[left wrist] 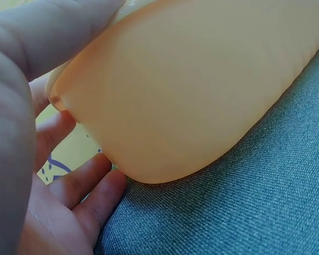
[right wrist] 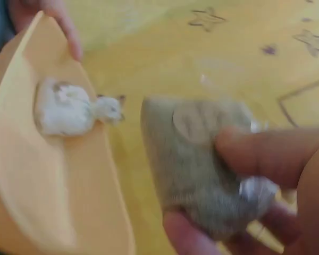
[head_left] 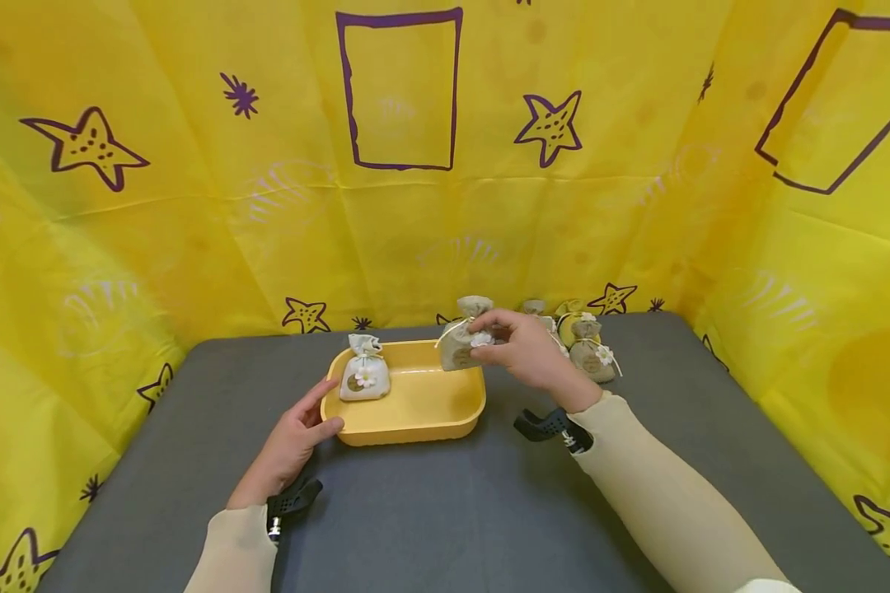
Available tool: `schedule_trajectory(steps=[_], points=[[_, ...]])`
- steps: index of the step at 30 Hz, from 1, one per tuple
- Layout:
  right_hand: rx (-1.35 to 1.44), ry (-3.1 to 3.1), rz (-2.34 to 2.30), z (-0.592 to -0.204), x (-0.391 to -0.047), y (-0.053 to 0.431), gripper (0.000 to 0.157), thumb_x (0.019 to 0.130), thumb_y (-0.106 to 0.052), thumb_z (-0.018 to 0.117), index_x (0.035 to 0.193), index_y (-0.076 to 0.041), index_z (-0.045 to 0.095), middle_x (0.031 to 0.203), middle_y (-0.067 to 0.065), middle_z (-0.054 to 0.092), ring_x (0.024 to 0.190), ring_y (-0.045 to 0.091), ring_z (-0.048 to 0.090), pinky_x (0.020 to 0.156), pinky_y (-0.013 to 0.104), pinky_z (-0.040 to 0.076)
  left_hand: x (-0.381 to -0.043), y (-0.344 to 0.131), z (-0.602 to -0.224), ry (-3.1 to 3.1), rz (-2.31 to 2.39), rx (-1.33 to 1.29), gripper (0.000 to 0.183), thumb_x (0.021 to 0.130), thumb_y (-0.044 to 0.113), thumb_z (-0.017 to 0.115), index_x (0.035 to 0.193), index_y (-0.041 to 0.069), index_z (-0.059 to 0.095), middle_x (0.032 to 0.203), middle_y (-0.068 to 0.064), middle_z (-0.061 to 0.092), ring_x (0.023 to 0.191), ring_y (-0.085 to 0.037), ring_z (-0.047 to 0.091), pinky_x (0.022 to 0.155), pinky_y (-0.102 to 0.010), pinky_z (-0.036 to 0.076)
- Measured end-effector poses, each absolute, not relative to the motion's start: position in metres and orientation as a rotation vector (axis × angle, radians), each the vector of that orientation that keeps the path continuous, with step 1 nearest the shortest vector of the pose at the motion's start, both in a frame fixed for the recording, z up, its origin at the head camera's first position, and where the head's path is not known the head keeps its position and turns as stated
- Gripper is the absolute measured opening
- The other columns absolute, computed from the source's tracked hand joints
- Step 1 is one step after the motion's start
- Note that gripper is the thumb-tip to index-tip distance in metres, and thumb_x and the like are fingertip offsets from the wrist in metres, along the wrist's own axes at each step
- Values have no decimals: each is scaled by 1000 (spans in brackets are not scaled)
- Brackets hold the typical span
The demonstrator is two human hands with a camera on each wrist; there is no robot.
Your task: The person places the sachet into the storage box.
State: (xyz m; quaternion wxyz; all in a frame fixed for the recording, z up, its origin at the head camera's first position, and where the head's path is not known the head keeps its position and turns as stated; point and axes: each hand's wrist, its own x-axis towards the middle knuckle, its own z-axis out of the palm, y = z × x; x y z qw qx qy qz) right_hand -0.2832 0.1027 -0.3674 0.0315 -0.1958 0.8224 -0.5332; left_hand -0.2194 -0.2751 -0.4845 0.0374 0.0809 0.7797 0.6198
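Note:
In the head view, my right hand [head_left: 522, 350] pinches a grey-green fabric sachet [head_left: 456, 346] above the right end of a yellow plastic tub [head_left: 415, 432]. Thumb and fingers press on the sachet's sides in the right wrist view, where a round tag [right wrist: 194, 123] shows on the cloth. My left hand [head_left: 292, 441] holds the tub's left end, thumb over the rim and fingers along the outer wall [left wrist: 165, 106]. Inside the tub, at its left, a white sachet [head_left: 363, 383] with a tied neck and a white flower leans against the wall.
Right of the tub, partly behind my right hand, several more sachets stand together, among them a brown-grey one [head_left: 592, 358] with a flower and a yellow one [head_left: 567, 325]. A dark grey cloth [head_left: 430, 511] covers the table. Yellow patterned curtains [head_left: 415, 231] enclose the back and sides.

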Motion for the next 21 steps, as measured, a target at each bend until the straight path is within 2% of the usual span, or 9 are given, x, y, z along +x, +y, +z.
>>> schedule_trajectory(steps=[3, 9, 13, 17, 21], points=[[-534, 2507, -1613, -372, -290, 77, 28, 85, -12, 80, 112, -19, 73, 106, 6, 65, 90, 24, 62, 71, 38, 57, -219, -275, -484, 2396, 1894, 251, 66, 98, 16, 65, 156, 13, 34, 165, -13, 9, 148, -34, 15, 106, -23, 31], [-414, 2485, -1576, -394, -299, 30, 27, 85, 0, 74, 109, -12, 70, 114, 9, 61, 96, 26, 60, 70, 36, 57, -219, -274, -483, 2385, 1909, 253, 66, 98, 14, 65, 156, 11, 33, 165, -14, 9, 148, -34, 15, 103, -18, 32], [-363, 2561, -1469, -408, -302, 8, 27, 85, 3, 72, 107, -11, 69, 115, 8, 62, 101, 24, 57, 78, 32, 53, -220, -275, -484, 2382, 1919, 267, 66, 98, 13, 65, 156, 11, 33, 165, -14, 9, 148, -34, 15, 103, -18, 33], [-347, 2605, -1354, -416, -302, -6, 29, 87, 3, 67, 115, -8, 67, 120, 9, 62, 105, 23, 56, 83, 31, 50, -220, -276, -483, 2396, 1912, 272, 66, 98, 13, 65, 156, 12, 34, 165, -13, 10, 148, -35, 15, 104, -19, 32], [-278, 2676, -1254, -417, -296, -11, 36, 90, 3, 62, 123, -10, 67, 125, 11, 61, 107, 25, 53, 76, 32, 49, -220, -276, -483, 2397, 1901, 268, 66, 98, 14, 65, 156, 13, 34, 165, -12, 10, 148, -34, 15, 104, -19, 31]])
